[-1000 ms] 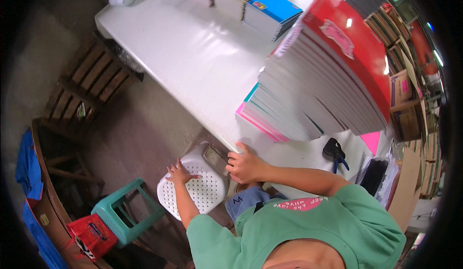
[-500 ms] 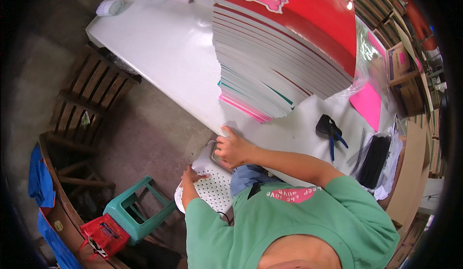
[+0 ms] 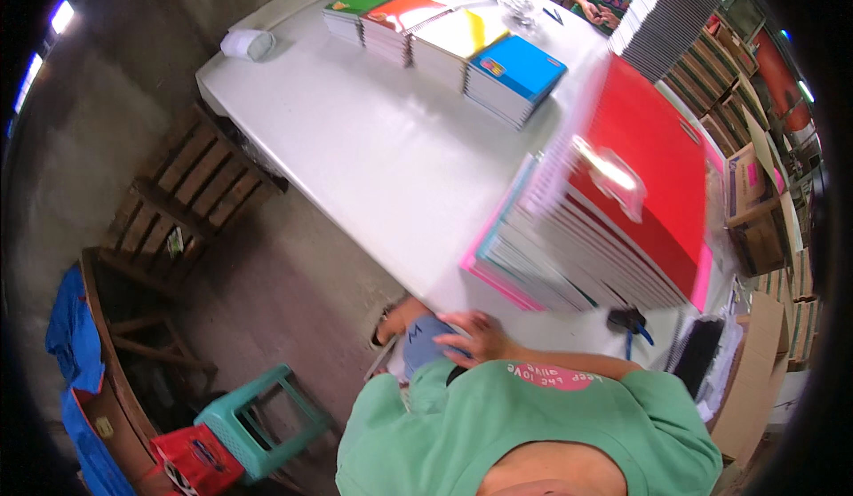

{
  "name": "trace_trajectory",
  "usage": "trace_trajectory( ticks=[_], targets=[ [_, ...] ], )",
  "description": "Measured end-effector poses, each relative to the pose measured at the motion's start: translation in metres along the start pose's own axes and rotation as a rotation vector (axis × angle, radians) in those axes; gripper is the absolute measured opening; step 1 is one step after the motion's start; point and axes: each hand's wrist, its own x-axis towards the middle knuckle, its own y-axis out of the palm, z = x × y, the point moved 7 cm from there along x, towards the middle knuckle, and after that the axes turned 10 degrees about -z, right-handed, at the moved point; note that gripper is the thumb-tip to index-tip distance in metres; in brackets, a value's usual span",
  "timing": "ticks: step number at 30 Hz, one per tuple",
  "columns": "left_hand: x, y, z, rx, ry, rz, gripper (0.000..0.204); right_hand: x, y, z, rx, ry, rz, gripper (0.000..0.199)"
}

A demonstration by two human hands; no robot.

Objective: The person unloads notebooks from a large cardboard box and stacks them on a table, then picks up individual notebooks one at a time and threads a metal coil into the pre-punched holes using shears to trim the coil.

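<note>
Beside the table, the right hand hangs loosely spread over denim; how the left hand stands, I cannot tell.

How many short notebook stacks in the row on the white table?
4, running left to right: green stack, orange stack, white-and-yellow stack, then blue stack. The tall red stack to their right may hide more behind it.

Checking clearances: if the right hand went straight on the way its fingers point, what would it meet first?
Most likely the wearer's own blue denim leg: the right hand points picture-left and overlaps it in this view. Whether it touches or hovers above is unclear.
</note>
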Motion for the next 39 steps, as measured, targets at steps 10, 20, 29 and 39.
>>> trace_trajectory(
  ticks=[10,20,29,39],
  targets=[
    [0.11,-0.034,-0.08,0.064,0.258,0.034,0.122,-0.032,-0.006,-0.038,0.156,1.021,0.093,0.028],
    [0.163,-0.066,-0.137,0.172,0.474,-0.015,0.114,-0.027,-0.001,-0.049,0.087,0.697,0.2,0.035],
    [0.154,-0.05,-0.146,0.149,0.6,-0.036,0.107,-0.025,0.008,-0.024,-0.163,0.403,0.08,0.043],
    [0.145,-0.042,-0.14,0.124,0.634,-0.064,0.099,-0.036,0.021,-0.032,-0.079,0.617,0.253,0.048]
  ],
)
